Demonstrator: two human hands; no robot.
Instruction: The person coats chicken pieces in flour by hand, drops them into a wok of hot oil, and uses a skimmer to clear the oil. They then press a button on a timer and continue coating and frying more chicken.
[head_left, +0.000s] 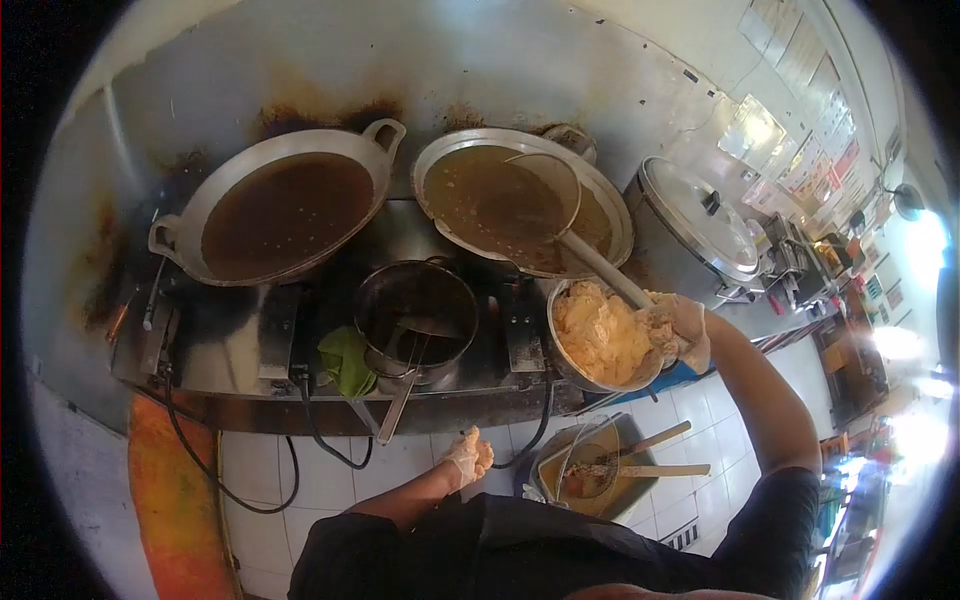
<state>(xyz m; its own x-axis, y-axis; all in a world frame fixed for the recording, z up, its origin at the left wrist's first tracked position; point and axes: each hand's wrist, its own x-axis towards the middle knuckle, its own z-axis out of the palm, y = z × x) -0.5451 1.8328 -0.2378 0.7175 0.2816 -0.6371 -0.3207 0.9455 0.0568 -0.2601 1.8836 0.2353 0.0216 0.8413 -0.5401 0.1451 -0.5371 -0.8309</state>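
Note:
My right hand [682, 332], in a thin glove smeared with batter, is closed round the handle of a large strainer [605, 270]. The strainer's hoop lies over the right wok [455, 245], which holds brownish oil. Under that hand is a metal pot [562, 368] full of pale orange battered pieces [605, 335]. My left hand [470, 459], gloved and coated with batter, hangs low in front of the stove; its fingers are curled, and whether anything is inside them is hidden.
A second wok [200, 215] of dark oil stands at the left. Between the woks' fronts sits a dark pot [370, 310] with a ladle, beside a green cloth [346, 362]. A lidded steel pot [700, 215] stands right. On the floor, a container [550, 465] holds a basket and wooden handles.

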